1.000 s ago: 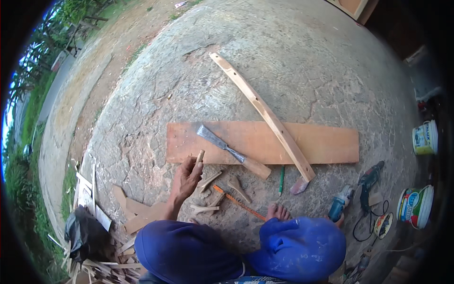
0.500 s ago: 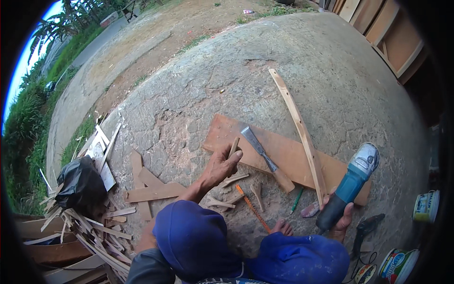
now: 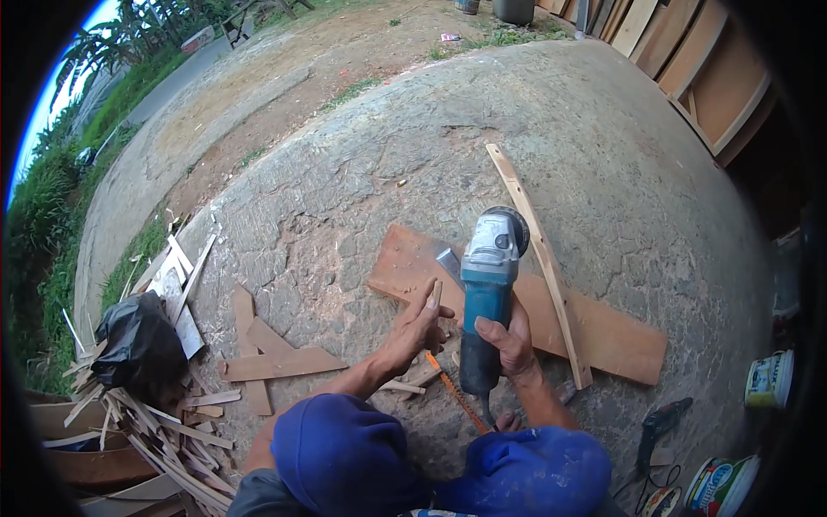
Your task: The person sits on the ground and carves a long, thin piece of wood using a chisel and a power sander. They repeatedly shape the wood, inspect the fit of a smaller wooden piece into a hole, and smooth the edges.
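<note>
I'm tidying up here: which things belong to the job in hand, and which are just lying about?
Likely in the job:
- angle grinder, in the right hand
- small wooden piece, in the left hand
- perhaps the curved strip across the board

Seemingly just lying about:
- black bag
- thin wood scraps
- drill
- white buckets

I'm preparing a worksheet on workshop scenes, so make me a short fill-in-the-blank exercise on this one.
1. Between the angle grinder and the drill, the right hand holds the ____.
2. The left hand holds a small piece made of ____.
3. Of the curved strip and the flat board, the one on top is the ____.
4. The plastic bag toward the left is coloured ____.

Missing words: angle grinder; wood; curved strip; black.
</note>
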### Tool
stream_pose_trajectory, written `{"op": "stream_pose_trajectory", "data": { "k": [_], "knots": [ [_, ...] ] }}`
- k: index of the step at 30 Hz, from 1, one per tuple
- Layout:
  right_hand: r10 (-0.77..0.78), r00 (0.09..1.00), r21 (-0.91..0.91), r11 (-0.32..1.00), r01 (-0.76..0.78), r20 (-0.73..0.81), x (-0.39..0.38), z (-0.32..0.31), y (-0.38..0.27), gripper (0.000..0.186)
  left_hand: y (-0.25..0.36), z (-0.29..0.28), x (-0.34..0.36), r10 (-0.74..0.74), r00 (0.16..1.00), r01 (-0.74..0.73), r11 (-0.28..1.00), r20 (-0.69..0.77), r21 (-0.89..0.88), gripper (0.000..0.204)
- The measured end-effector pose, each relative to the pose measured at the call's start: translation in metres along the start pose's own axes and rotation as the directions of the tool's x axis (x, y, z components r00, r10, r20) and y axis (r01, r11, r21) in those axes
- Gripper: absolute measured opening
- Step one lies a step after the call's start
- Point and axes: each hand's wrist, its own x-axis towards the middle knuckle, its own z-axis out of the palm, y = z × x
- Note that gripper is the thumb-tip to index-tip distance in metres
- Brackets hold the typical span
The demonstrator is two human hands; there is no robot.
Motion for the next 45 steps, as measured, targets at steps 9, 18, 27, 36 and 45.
{"op": "stream_pose_trajectory", "data": {
  "k": [9, 18, 27, 36, 45],
  "knots": [
    [0.065, 0.997, 0.092, 0.993, -0.070, 0.049, -0.006, 0.025, 0.005, 0.072, -0.007, -0.001, -0.003, 0.033, 0.996, -0.051, 0.972, -0.079, -0.229, 0.064],
    [0.004, 0.999, 0.353, 0.935, -0.019, 0.045, 0.019, -0.015, 0.026, 0.076, 0.007, 0.026, -0.014, 0.114, 0.969, -0.101, 0.992, 0.218, -0.072, 0.070],
    [-0.210, 0.955, -0.143, 0.973, 0.183, -0.208, 0.012, 0.008, -0.007, 0.076, 0.028, 0.039, -0.022, 0.181, 0.966, -0.237, 0.908, 0.185, 0.346, 0.069],
    [0.198, 0.961, 0.480, 0.874, -0.083, -0.194, 0.005, -0.018, -0.001, 0.045, 0.036, 0.027, -0.019, 0.001, 1.000, 0.000, 0.999, -0.030, 0.037, 0.067],
    [0.165, 0.931, 0.540, 0.841, 0.039, -0.325, 0.003, -0.021, 0.006, 0.054, -0.003, 0.020, -0.015, 0.172, 0.983, -0.178, 0.978, 0.066, 0.108, 0.042]
  ]
}}
